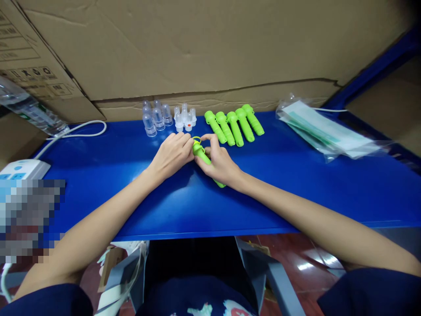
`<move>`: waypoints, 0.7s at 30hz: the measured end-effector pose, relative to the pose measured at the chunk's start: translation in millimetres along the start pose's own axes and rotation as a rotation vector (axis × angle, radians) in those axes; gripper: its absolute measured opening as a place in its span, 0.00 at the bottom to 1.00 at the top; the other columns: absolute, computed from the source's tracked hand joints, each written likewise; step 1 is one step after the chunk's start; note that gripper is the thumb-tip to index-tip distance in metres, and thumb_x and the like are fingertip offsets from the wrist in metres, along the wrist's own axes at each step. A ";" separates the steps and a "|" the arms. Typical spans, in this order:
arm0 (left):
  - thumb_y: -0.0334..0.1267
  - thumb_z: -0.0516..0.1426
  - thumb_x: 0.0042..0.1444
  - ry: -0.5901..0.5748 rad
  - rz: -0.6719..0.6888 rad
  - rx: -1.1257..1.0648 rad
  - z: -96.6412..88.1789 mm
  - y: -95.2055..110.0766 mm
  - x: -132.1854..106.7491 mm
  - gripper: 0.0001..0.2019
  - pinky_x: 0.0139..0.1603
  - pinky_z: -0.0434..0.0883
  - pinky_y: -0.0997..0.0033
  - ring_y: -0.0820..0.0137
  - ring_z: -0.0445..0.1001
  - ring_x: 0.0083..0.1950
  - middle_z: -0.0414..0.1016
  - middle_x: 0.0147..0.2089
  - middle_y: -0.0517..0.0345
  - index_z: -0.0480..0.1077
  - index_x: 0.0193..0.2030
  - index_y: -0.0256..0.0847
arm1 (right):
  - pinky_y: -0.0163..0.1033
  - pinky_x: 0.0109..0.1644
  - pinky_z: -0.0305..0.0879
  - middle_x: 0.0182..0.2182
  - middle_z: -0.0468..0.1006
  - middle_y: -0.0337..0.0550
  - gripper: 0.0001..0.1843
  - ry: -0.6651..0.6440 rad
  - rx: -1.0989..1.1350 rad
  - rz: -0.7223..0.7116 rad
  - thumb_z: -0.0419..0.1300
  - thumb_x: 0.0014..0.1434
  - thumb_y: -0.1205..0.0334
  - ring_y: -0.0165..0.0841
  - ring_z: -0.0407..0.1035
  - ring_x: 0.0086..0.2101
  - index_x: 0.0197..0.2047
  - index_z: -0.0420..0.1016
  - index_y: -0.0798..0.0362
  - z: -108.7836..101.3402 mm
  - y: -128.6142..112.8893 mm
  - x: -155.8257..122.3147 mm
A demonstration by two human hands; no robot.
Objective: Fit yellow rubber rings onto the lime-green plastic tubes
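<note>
My right hand (221,163) is closed around a lime-green plastic tube (201,154) lying slantwise on the blue table (296,184); its lower end pokes out under my wrist. My left hand (173,153) has its fingers curled against the tube's top end, where a small yellow-green ring sits. Just behind my hands lies a row of several more green tubes (234,123) side by side. To their left stand several clear plastic caps (154,117) and a cluster of small white fittings (184,118), one with a red spot.
A clear bag of flat white-and-teal packets (325,131) lies at the right. A white power strip (23,169) with its white cable (82,131) sits at the left edge. Cardboard boxes (197,48) wall the back. A plastic-wrapped bundle (29,109) leans at far left.
</note>
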State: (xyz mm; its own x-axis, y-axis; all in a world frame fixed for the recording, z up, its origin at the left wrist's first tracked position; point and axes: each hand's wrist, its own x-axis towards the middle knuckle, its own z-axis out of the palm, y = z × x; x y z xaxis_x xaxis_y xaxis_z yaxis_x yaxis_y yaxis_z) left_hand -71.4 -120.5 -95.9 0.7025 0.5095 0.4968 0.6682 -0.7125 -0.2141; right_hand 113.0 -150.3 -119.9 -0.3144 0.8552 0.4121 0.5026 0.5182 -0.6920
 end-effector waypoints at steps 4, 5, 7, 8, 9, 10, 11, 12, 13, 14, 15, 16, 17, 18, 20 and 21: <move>0.31 0.49 0.67 -0.033 0.041 0.037 0.7 -0.9 0.1 0.09 0.37 0.59 0.63 0.62 0.69 0.36 0.74 0.36 0.49 0.68 0.36 0.40 | 0.39 0.31 0.61 0.23 0.72 0.33 0.21 -0.005 0.011 -0.007 0.55 0.60 0.58 0.35 0.68 0.22 0.54 0.53 0.51 -0.5 0.9 -0.5; 0.31 0.49 0.67 -0.042 0.047 0.039 0.2 -1.2 0.2 0.09 0.37 0.60 0.62 0.62 0.69 0.36 0.74 0.36 0.50 0.68 0.36 0.40 | 0.39 0.31 0.61 0.23 0.72 0.33 0.22 -0.009 0.012 -0.010 0.55 0.60 0.58 0.35 0.69 0.22 0.55 0.54 0.51 -0.9 1.2 -0.6; 0.32 0.49 0.67 -0.058 0.054 0.041 -1.8 -1.4 0.3 0.09 0.37 0.60 0.62 0.61 0.70 0.38 0.74 0.36 0.50 0.68 0.37 0.40 | 0.39 0.32 0.62 0.24 0.72 0.33 0.23 -0.018 0.011 -0.012 0.56 0.60 0.59 0.35 0.69 0.23 0.56 0.55 0.51 -2.1 1.8 -0.3; 0.32 0.49 0.68 -0.062 0.053 0.046 -3.1 -1.2 0.3 0.10 0.38 0.60 0.62 0.61 0.71 0.38 0.74 0.37 0.49 0.69 0.37 0.40 | 0.39 0.32 0.62 0.25 0.72 0.34 0.23 -0.023 0.010 -0.011 0.56 0.61 0.60 0.35 0.69 0.23 0.57 0.56 0.51 -2.8 2.2 0.0; 0.33 0.49 0.69 -0.061 0.044 0.053 -4.6 -0.8 0.1 0.10 0.38 0.60 0.62 0.60 0.72 0.39 0.75 0.37 0.49 0.69 0.38 0.40 | 0.39 0.32 0.62 0.25 0.73 0.35 0.23 -0.026 0.009 -0.009 0.56 0.61 0.60 0.35 0.69 0.23 0.58 0.57 0.52 -3.4 2.8 0.5; 0.34 0.48 0.70 -0.056 0.029 0.058 -6.0 -0.2 -0.2 0.10 0.38 0.60 0.62 0.60 0.72 0.40 0.76 0.38 0.49 0.69 0.39 0.39 | 0.39 0.32 0.62 0.26 0.73 0.35 0.23 -0.024 0.009 -0.006 0.55 0.62 0.60 0.34 0.69 0.23 0.59 0.58 0.52 -3.9 3.4 1.1; 0.36 0.48 0.70 -0.047 0.005 0.057 -7.2 0.6 -0.7 0.11 0.39 0.60 0.62 0.60 0.73 0.41 0.76 0.39 0.48 0.70 0.40 0.39 | 0.40 0.32 0.63 0.27 0.74 0.36 0.22 -0.017 0.009 -0.004 0.55 0.62 0.60 0.35 0.69 0.24 0.59 0.59 0.52 -4.3 4.1 1.7; 0.37 0.48 0.71 -0.035 -0.025 0.045 -8.0 1.5 -1.2 0.11 0.39 0.60 0.62 0.60 0.73 0.42 0.77 0.41 0.48 0.70 0.40 0.39 | 0.40 0.33 0.63 0.28 0.74 0.37 0.21 -0.005 0.010 -0.003 0.55 0.63 0.60 0.35 0.69 0.24 0.59 0.60 0.52 -4.6 4.8 2.2; 0.39 0.49 0.71 -0.021 -0.060 0.022 -8.3 2.5 -1.8 0.11 0.39 0.61 0.62 0.59 0.74 0.43 0.77 0.41 0.48 0.70 0.41 0.39 | 0.40 0.33 0.63 0.29 0.75 0.38 0.21 0.008 0.010 -0.005 0.55 0.63 0.59 0.35 0.69 0.25 0.58 0.61 0.52 -4.8 5.5 2.6; 0.40 0.50 0.71 -0.007 -0.096 -0.009 -8.1 3.5 -2.4 0.11 0.40 0.61 0.63 0.59 0.74 0.43 0.78 0.42 0.49 0.70 0.41 0.39 | 0.40 0.33 0.63 0.30 0.75 0.39 0.20 0.021 0.010 -0.009 0.55 0.63 0.59 0.35 0.69 0.25 0.58 0.61 0.52 -5.0 6.0 2.9; 0.41 0.51 0.71 0.005 -0.130 -0.042 -7.6 4.5 -3.0 0.11 0.40 0.61 0.63 0.59 0.74 0.43 0.78 0.42 0.49 0.70 0.41 0.39 | 0.40 0.33 0.63 0.30 0.75 0.39 0.20 0.031 0.009 -0.013 0.55 0.64 0.58 0.35 0.70 0.26 0.58 0.61 0.52 -5.1 6.4 3.0; 0.42 0.51 0.70 0.013 -0.159 -0.072 -6.8 5.4 -3.5 0.10 0.40 0.62 0.63 0.59 0.74 0.44 0.78 0.41 0.49 0.69 0.41 0.40 | 0.40 0.33 0.63 0.30 0.75 0.39 0.20 0.037 0.010 -0.016 0.56 0.64 0.58 0.35 0.70 0.26 0.57 0.61 0.52 -5.3 6.6 3.1; 0.42 0.52 0.70 0.019 -0.182 -0.096 -5.8 6.1 -4.0 0.10 0.41 0.62 0.64 0.60 0.75 0.44 0.78 0.41 0.50 0.69 0.42 0.40 | 0.40 0.33 0.63 0.30 0.75 0.38 0.19 0.041 0.010 -0.018 0.56 0.64 0.58 0.35 0.70 0.26 0.57 0.61 0.51 -5.5 6.6 3.1; 0.41 0.52 0.70 0.022 -0.199 -0.114 -5.0 6.8 -4.3 0.09 0.41 0.62 0.64 0.60 0.75 0.44 0.78 0.41 0.50 0.69 0.42 0.40 | 0.40 0.32 0.63 0.30 0.75 0.38 0.19 0.043 0.011 -0.018 0.56 0.64 0.58 0.35 0.69 0.25 0.57 0.61 0.51 -5.6 6.5 3.0; 0.40 0.51 0.70 0.027 -0.219 -0.136 -3.6 7.8 -4.7 0.09 0.41 0.63 0.65 0.61 0.75 0.44 0.78 0.42 0.50 0.69 0.43 0.40 | 0.40 0.31 0.63 0.29 0.74 0.37 0.19 0.045 0.012 -0.014 0.56 0.64 0.58 0.35 0.69 0.24 0.56 0.61 0.51 -5.9 6.1 3.0; 0.39 0.51 0.70 0.031 -0.226 -0.144 -3.2 8.0 -4.7 0.08 0.42 0.64 0.65 0.61 0.75 0.44 0.78 0.42 0.50 0.69 0.43 0.40 | 0.40 0.31 0.63 0.28 0.74 0.37 0.19 0.046 0.012 -0.011 0.56 0.63 0.58 0.34 0.68 0.24 0.56 0.61 0.50 -6.0 5.8 3.0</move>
State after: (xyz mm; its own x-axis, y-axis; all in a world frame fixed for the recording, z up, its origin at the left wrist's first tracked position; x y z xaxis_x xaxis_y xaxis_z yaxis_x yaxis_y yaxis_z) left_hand -70.2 -130.2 -97.3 0.5305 0.6498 0.5443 0.7638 -0.6450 0.0256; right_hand 119.8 -144.6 -119.1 -0.2822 0.8490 0.4467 0.4894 0.5279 -0.6942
